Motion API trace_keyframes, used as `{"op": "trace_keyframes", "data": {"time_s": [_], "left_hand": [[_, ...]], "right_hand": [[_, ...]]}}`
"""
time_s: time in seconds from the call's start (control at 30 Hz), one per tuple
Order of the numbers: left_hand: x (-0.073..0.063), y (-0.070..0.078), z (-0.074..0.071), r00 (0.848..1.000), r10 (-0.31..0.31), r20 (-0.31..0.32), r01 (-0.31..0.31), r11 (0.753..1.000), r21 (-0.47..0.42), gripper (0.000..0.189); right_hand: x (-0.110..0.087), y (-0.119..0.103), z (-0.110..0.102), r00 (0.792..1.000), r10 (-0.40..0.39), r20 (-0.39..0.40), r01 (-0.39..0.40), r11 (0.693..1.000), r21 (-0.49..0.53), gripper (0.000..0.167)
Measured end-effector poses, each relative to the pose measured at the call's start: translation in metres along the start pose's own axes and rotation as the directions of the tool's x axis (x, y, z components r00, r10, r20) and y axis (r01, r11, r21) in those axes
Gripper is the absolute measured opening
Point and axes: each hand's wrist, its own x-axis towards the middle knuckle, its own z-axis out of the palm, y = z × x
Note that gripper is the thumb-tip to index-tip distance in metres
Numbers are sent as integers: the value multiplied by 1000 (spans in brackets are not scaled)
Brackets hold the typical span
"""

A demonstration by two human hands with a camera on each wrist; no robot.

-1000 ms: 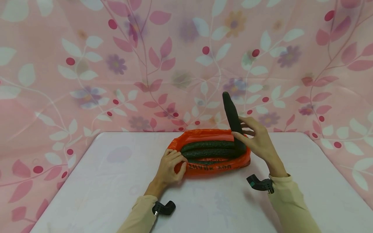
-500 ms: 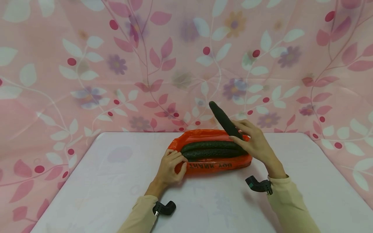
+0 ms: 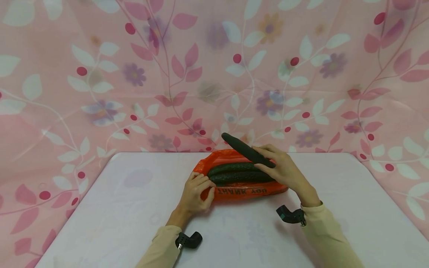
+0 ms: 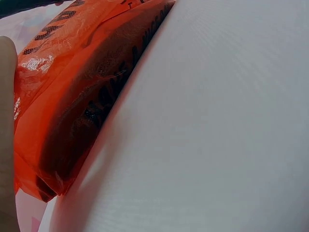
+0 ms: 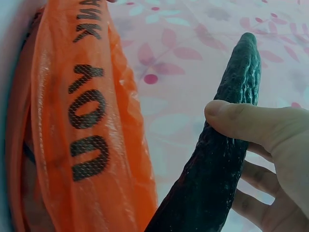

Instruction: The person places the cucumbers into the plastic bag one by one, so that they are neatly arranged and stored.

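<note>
An orange plastic bag [image 3: 231, 194] with dark lettering lies on the table, its mouth spread wide. Inside it, two cucumbers [image 3: 239, 176] show side by side, and a dark shape shows through the plastic in the left wrist view. My left hand [image 3: 197, 191] pinches the bag's left rim between thumb and fingers. Above the bag, my right hand [image 3: 283, 167] holds another cucumber [image 3: 241, 147] near its right end, thumb on the near side and fingers behind. This cucumber tilts, its far tip up and to the left. In the right wrist view the thumb [image 5: 236, 118] lies across the bumpy skin.
The white table [image 3: 134, 223] reaches out on both sides of the bag and toward me. Behind its back edge hangs a pink floral cloth [image 3: 214, 74]. A small black camera [image 3: 189, 240] is strapped on each wrist.
The cucumber in my right hand has swung from nearly upright to a low leftward slant, coming out of the bag's right end. My right hand has shifted left; the left hand stays put.
</note>
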Motion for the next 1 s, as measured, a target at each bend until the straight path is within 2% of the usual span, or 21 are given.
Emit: {"op": "trace_keyframes", "data": {"time_s": [0.17, 0.37, 0.77, 1.0], "left_hand": [[0, 1, -1, 1000, 2, -2, -2, 1000, 0, 10], [1, 0, 0, 1000, 23, -21, -23, 1000, -1, 10], [2, 0, 1, 999, 37, -37, -37, 999, 5, 11], [2, 0, 2, 999, 40, -36, -40, 999, 12, 11]], "right_hand": [[0, -3, 4, 999, 37, 33, -37, 999, 4, 55], [0, -4, 11, 995, 80, 54, -80, 997, -5, 46], [1, -1, 25, 986, 14, 165, -5, 999, -54, 47], [-1, 0, 30, 974, 38, 222, -26, 998, -57, 44]]}}
